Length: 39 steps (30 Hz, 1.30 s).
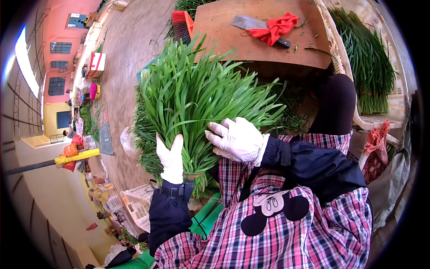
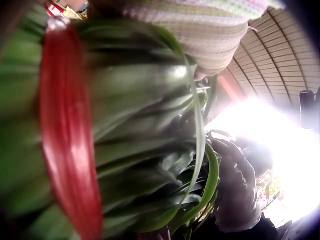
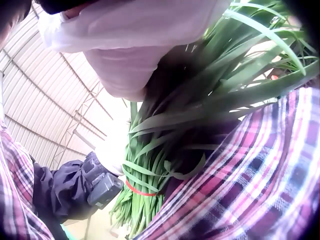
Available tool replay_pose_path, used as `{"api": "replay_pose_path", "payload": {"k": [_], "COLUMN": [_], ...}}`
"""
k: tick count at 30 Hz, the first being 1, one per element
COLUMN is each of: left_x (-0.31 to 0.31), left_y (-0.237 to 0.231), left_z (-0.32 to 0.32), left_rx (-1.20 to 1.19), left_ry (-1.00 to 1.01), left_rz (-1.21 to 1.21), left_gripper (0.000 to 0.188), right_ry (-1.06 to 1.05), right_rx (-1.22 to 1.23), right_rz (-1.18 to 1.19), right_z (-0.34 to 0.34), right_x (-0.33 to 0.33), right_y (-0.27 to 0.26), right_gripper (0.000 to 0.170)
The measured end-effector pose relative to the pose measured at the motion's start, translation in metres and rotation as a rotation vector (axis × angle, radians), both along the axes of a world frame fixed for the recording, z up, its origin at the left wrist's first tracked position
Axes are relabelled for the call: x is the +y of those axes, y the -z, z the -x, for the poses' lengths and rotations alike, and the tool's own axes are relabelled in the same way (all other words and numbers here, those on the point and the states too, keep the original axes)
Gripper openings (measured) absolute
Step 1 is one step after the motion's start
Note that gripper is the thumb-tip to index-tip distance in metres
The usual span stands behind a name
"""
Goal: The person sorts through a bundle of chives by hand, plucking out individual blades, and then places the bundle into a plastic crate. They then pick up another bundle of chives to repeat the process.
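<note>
A big bunch of long green leaves fans out in the head view, its stems bound low down by a red band. The gloved left hand grips the bunch from the left side just above the band, thumb across the front. The gloved right hand lies on the right side of the leaves with bent fingers among them. The left wrist view shows the red band close up around the stems. In the right wrist view the banded stems hang beside the plaid cloth, below the right hand.
A board ahead bears a cleaver and a red cloth. At the right, a pale crate stands near another banded bunch. More greens lie behind the held bunch, and a red brush beside the board.
</note>
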<state>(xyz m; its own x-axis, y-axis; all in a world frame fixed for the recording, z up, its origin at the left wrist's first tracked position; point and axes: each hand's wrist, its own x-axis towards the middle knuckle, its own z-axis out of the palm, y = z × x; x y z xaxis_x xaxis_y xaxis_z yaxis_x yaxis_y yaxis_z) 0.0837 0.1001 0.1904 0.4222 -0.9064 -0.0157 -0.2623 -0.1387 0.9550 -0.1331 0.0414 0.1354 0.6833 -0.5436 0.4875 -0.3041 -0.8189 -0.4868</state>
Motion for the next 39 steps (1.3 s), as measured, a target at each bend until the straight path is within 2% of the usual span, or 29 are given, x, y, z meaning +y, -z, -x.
{"api": "replay_pose_path", "payload": {"k": [5,9,12,13,16,20,21,25,28,33,39], "left_x": [0.0,0.0,0.0,0.0,0.0,-0.001,-0.001,-0.001,-0.001,-0.003,-0.002], "left_y": [0.0,0.002,0.002,0.0,-0.003,-0.004,-0.004,-0.002,0.001,-0.002,-0.001], "left_z": [0.002,-0.001,-0.001,0.0,0.003,0.005,0.005,0.003,0.001,0.004,0.0], "left_rx": [0.01,-0.028,-0.064,-0.082,-0.138,-0.179,-0.168,-0.128,-0.118,-0.119,-0.136], "left_ry": [0.002,0.004,0.021,0.025,0.037,0.046,0.04,0.025,0.02,0.019,0.011], "left_rz": [0.007,-0.001,-0.012,-0.015,-0.019,-0.027,-0.024,-0.028,-0.032,-0.014,-0.049], "left_gripper": [0.059,0.058,0.058,0.058,0.058,0.059,0.059,0.061,0.061,0.06,0.06], "right_ry": [-0.025,-0.02,0.058,0.039,-0.015,0.153,0.186,0.138,0.107,0.082,0.05], "right_rx": [0.04,-0.137,-0.266,-0.283,-0.41,-0.417,-0.493,-0.534,-0.401,-0.312,-0.177], "right_rz": [-0.076,-0.279,-0.568,-0.809,-1.14,-1.157,-1.167,-0.972,-0.906,-0.792,-0.849], "right_z": [0.004,0.007,0.003,0.002,-0.003,-0.01,-0.015,-0.015,-0.013,-0.017,-0.016], "right_x": [0.003,-0.004,-0.004,-0.008,-0.02,-0.018,-0.016,-0.017,-0.025,-0.034,-0.044], "right_y": [0.006,0.008,0.021,0.02,0.043,0.036,0.04,0.038,0.027,0.016,0.008], "right_gripper": [0.047,0.045,0.032,0.028,0.026,0.025,0.031,0.042,0.042,0.036,0.038]}}
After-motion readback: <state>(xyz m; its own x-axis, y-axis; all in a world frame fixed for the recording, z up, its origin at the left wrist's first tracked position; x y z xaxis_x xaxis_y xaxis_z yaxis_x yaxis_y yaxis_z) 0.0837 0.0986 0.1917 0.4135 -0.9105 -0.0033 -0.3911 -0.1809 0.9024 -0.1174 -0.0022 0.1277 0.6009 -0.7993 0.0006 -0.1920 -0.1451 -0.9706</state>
